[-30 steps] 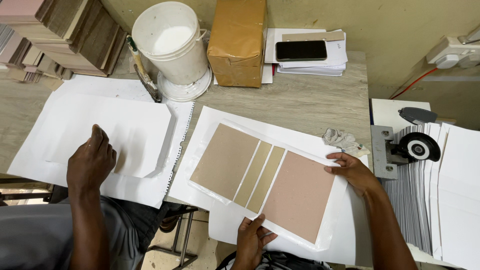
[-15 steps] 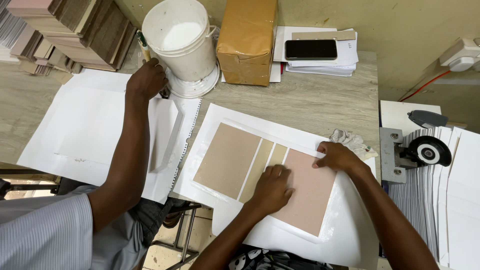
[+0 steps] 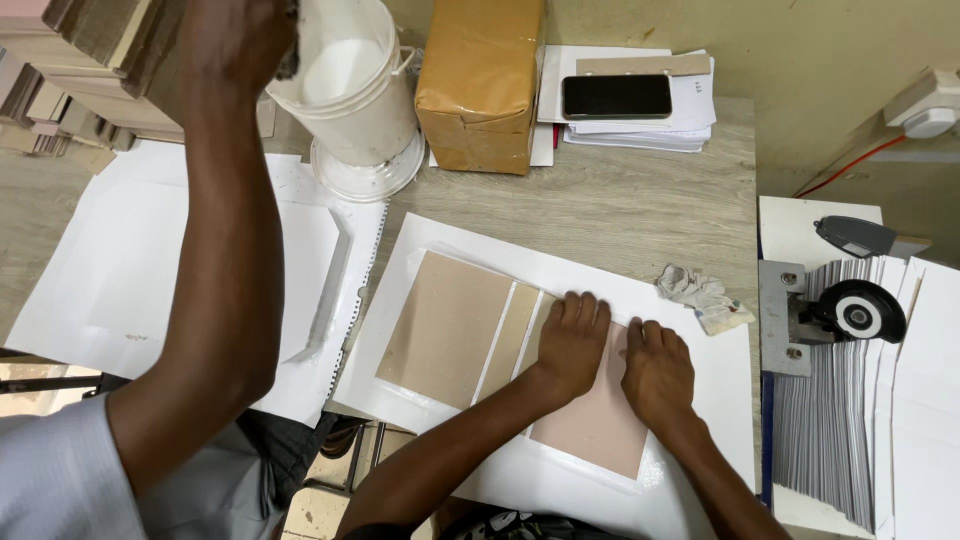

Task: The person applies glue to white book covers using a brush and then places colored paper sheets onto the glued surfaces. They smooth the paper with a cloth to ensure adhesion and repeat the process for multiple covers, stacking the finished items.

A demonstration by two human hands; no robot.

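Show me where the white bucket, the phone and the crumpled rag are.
white bucket (image 3: 352, 85): head view, on its inner white wall.
phone (image 3: 616, 96): head view, middle of its dark screen.
crumpled rag (image 3: 700, 296): head view, on the bunched cloth at its middle.

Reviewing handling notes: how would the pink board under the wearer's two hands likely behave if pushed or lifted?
The pink board lies flat with straight edges, so it is probably stiff and light. On the smooth white sheet it may slide easily when pushed; the left hand and right hand pressing flat on it suggest it needs holding in place.
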